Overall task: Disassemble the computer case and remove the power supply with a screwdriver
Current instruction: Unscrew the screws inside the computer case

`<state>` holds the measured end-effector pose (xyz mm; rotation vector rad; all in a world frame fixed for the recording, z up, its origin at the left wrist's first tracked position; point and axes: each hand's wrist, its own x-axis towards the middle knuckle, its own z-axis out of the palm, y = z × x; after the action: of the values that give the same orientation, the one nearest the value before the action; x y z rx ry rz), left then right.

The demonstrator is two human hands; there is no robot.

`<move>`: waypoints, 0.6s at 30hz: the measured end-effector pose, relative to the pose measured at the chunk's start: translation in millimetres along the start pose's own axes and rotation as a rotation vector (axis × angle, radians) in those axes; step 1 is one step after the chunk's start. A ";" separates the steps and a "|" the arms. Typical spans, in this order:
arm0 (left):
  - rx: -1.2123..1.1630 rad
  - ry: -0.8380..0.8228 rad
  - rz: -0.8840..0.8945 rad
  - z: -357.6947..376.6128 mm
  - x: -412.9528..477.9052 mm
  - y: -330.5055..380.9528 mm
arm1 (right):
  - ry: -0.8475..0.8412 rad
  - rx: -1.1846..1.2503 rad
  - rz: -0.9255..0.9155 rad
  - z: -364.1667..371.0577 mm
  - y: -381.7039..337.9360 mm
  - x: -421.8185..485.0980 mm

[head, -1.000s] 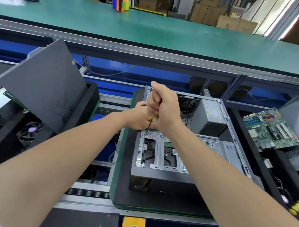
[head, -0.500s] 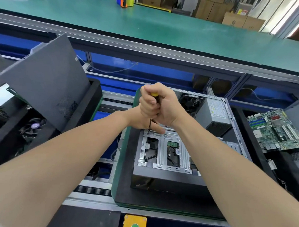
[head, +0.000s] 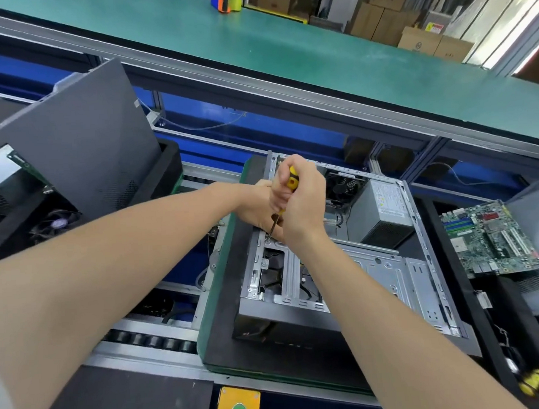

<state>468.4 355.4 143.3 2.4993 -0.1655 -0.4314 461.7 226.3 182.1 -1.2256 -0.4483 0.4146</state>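
An open grey computer case [head: 385, 270] lies on its side on a black foam pallet [head: 223, 299]. The grey power supply [head: 383, 214] sits in its far right corner, beside a black fan [head: 343, 185]. My right hand [head: 302, 199] grips the yellow-and-black handle of a screwdriver [head: 292, 180], its tip down on a screw at the drive cage's far left corner. My left hand [head: 256, 208] is just behind it at the shaft, mostly hidden, so its fingers cannot be made out.
A dark side panel [head: 80, 141] leans in a black tray at the left, over a fan [head: 57, 224]. A green motherboard [head: 492, 238] lies in a tray at the right. Another yellow-handled screwdriver [head: 534, 381] lies at the lower right. A green bench [head: 317, 53] runs behind.
My right hand has shifted its grip on the handle, so the yellow top now shows. The camera view has moved slightly; the tip stays on the same screw.
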 end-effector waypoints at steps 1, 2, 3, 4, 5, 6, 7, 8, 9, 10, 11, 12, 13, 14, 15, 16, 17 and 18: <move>-0.011 -0.004 0.005 0.2 -0.5 0.3 | -0.001 -0.002 0.001 -0.4 0.4 0.2; 0.007 -0.003 0.006 0.8 -0.9 0.8 | -0.017 -0.020 0.003 -0.2 0.1 1.2; 0.024 -0.004 0.019 1.2 -3.0 3.1 | -0.046 -0.040 0.007 -0.2 -0.6 2.5; 0.013 -0.012 0.034 1.7 -2.5 2.3 | -0.087 -0.050 0.020 0.5 -1.3 3.9; 0.015 -0.023 0.051 2.0 -4.1 3.6 | -0.137 -0.047 0.041 1.2 -2.5 5.5; 0.011 -0.022 0.043 2.8 -4.4 5.0 | -0.192 -0.034 0.069 1.9 -3.6 7.3; -0.034 -0.017 0.026 2.6 -3.2 4.7 | -0.245 -0.019 0.101 1.5 -4.8 9.1; -0.054 -0.017 0.003 2.0 -1.3 3.8 | -0.295 -0.007 0.134 0.3 -5.8 11.2; -0.062 -0.029 -0.016 2.3 0.7 2.1 | -0.352 0.004 0.165 -2.0 -6.8 13.5; -0.074 -0.043 -0.036 2.6 0.3 3.8 | -0.421 0.015 0.194 -4.3 -7.7 15.8; -0.077 -0.045 -0.081 3.8 1.1 1.9 | -0.495 0.026 0.223 -6.5 -8.2 18.2; -0.080 -0.022 -0.110 4.7 3.2 -3.9 | -0.566 0.033 0.250 -8.2 -8.9 20.4; -0.021 0.037 -0.104 4.4 4.4 -8.3 | -0.631 0.035 0.274 -9.0 -9.7 22.1; 0.019 0.093 -0.102 3.1 1.6 -8.3 | -0.694 0.041 0.293 -8.3 -10.5 23.4; 0.053 0.070 -0.128 1.4 -0.9 -7.3 | -0.751 0.054 0.311 -7.2 -11.5 24.6; 0.043 0.046 -0.156 2.3 -0.1 -8.6 | -0.790 0.068 0.327 -6.1 -12.5 25.8; 0.004 0.016 -0.147 3.0 2.8 -7.7 | -0.807 0.076 0.339 -5.6 -13.2 27.2; 0.006 -0.024 -0.082 1.5 2.1 -3.2 | -0.806 0.079 0.341 -5.8 -13.6 28.4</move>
<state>470.0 356.8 139.7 2.5137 -0.0743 -0.4956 489.5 232.9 196.5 -1.0209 -0.8975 1.2233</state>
